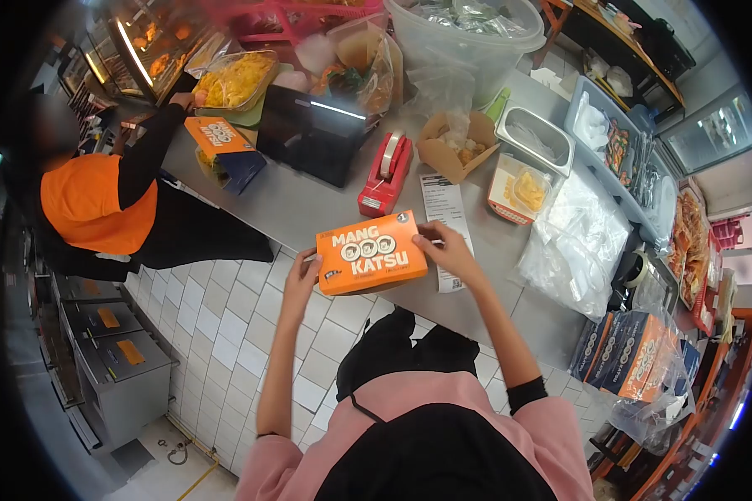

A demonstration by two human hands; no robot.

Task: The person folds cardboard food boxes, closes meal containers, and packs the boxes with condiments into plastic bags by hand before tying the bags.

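Observation:
Between my two hands is an orange takeaway box point(334, 250) printed "MANG KATSU", its lid down, at the counter's near edge. My left hand point(302, 274) grips its left end, and my right hand point(441, 249) grips its right end with the thumb near the top edge. Just beyond the right hand lies a long printed receipt point(444, 209). A red tape dispenser point(384, 179) stands behind the box. To the right of the receipt sits a small box of yellow food point(522, 190). The undersides of my fingers are hidden.
A co-worker in an orange top point(100, 196) stands at left, one hand by a tray of yellow food point(236, 79). On the counter are a dark tablet point(309, 138), an open brown box point(455, 138), a metal pan point(536, 138), plastic bags point(576, 234) and stacked boxes point(622, 355).

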